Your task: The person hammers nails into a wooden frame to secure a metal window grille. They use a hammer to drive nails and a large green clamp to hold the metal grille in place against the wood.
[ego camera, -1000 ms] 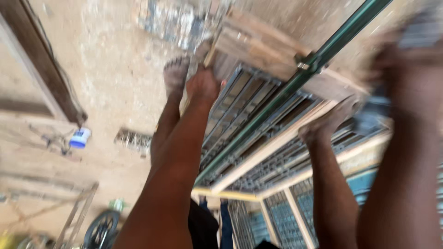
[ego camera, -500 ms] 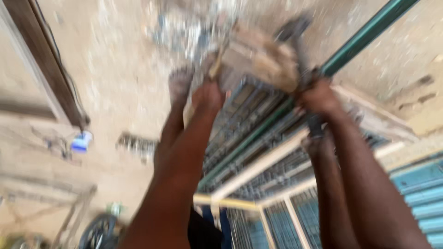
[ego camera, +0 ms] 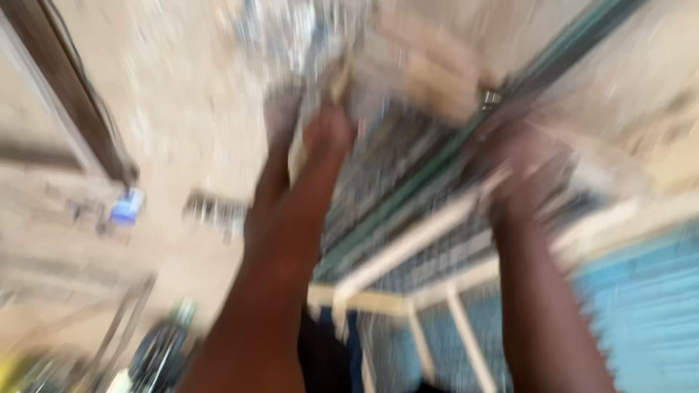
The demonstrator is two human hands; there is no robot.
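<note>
The whole view is heavily blurred. A pale wooden frame [ego camera: 408, 251] with grey metal grille panels tilts across the middle. A green metal bar [ego camera: 437, 164] runs diagonally over it. My left hand [ego camera: 326, 137] reaches up and grips the frame's upper left edge beside a pale wooden block [ego camera: 429, 73]. My right hand [ego camera: 526, 173] lies against the frame's right side, just below the green bar. The blur hides whether its fingers are closed. My dark trousers [ego camera: 328, 353] show between my arms.
Sandy ground lies beneath. A dark wooden beam [ego camera: 76, 94] slants at the upper left. A small blue container [ego camera: 127, 206] and a small grate [ego camera: 215, 211] lie on the ground at left. A dark wheel [ego camera: 156, 356] sits bottom left, blue corrugated sheeting [ego camera: 644, 298] at right.
My right hand has dropped down and to the right, away from the wooden block. My left hand keeps its grip on the frame edge. The view shook and blurred more.
</note>
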